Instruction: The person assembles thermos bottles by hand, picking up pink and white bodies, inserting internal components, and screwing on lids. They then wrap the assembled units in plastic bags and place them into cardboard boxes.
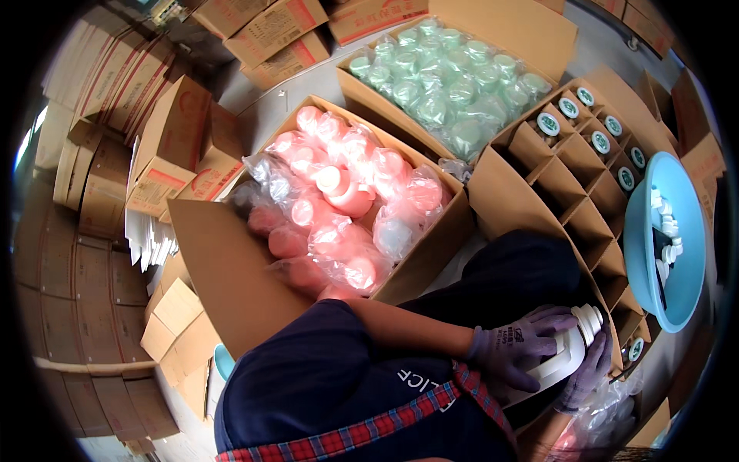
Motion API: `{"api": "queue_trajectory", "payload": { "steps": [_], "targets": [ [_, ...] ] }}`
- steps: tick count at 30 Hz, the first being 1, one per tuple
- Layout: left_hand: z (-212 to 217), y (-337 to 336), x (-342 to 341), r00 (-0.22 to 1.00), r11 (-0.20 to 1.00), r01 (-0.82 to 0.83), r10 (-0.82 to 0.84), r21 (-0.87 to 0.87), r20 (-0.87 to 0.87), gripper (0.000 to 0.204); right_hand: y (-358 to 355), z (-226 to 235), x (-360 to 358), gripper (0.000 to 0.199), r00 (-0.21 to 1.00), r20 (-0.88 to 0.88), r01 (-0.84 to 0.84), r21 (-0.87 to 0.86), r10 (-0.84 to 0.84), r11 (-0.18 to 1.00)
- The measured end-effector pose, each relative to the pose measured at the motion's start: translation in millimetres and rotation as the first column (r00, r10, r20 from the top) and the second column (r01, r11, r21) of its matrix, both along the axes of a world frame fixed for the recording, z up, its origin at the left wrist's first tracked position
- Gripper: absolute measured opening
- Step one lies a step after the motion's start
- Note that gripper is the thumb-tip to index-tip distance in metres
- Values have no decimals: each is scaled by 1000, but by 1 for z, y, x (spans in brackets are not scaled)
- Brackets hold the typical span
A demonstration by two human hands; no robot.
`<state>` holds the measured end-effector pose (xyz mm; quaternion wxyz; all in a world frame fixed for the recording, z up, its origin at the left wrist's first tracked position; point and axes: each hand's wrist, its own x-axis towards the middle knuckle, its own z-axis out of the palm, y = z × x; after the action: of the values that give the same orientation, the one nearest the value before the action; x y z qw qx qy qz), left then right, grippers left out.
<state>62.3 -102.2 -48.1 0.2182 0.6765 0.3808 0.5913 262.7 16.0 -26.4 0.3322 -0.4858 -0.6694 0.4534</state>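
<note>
A white plastic bottle with a looped handle (568,356) lies tilted across my lap, its ringed white top (589,322) pointing up and to the right. My left hand (517,346), in a grey-purple glove, is closed over the handle side. From the other side my right hand (591,371), gloved alike, grips the bottle just below the top. The bottle's lower end is partly hidden by my left hand and lap. Close beside my right hand stands a divided carton (531,202) with several white-topped bottles (600,142) upright in its cells.
An open carton (223,258) of pink bottles (350,192) in clear plastic stands ahead. Behind it is a carton of pale green wrapped bottles (462,88). A blue basin (687,254) with small white parts (667,223) leans at the right. Stacked cartons (92,300) line the left.
</note>
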Motion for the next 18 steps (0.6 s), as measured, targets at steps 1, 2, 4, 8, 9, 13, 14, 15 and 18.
{"api": "queue_trajectory", "payload": {
  "steps": [1, 2, 4, 8, 9, 13, 14, 15, 18],
  "targets": [
    [-4, 8, 2, 999, 998, 53, -53, 28, 3, 60, -5, 7, -2, 42, 999, -29, 42, 10, -41, 999],
    [-7, 7, 5, 998, 997, 44, -48, 70, 51, 57, -5, 1, 0, 41, 996, -82, 26, -17, -27, 1000],
    [5, 7, -4, 979, 985, 174, -174, 8, 105, 51, -5, -6, 7, 36, 996, -4, 85, 119, -85, 989],
    [8, 9, -37, 983, 981, 182, -182, -69, -7, 57, 21, 38, -26, 28, 954, 298, -149, 386, 30, 910],
    [16, 9, -41, 980, 977, 189, -194, -100, -41, 55, 32, 45, -26, 27, 970, 226, -175, 396, 89, 901],
    [6, 17, -34, 968, 967, 251, -251, -38, -8, 55, 105, 86, 24, 27, 947, -125, 313, 580, -297, 752],
    [0, 17, -32, 964, 963, 267, -267, -22, 14, 57, 124, 104, 28, 28, 930, -59, 330, 568, -362, 754],
    [-1, 16, -32, 968, 968, 250, -249, -21, 20, 56, 142, 128, 21, 33, 909, 91, 296, 545, -406, 785],
    [-4, 16, -32, 978, 978, 208, -208, -33, 10, 54, 227, 123, 14, 66, 688, 681, 36, 314, -251, 949]
  ]
}}
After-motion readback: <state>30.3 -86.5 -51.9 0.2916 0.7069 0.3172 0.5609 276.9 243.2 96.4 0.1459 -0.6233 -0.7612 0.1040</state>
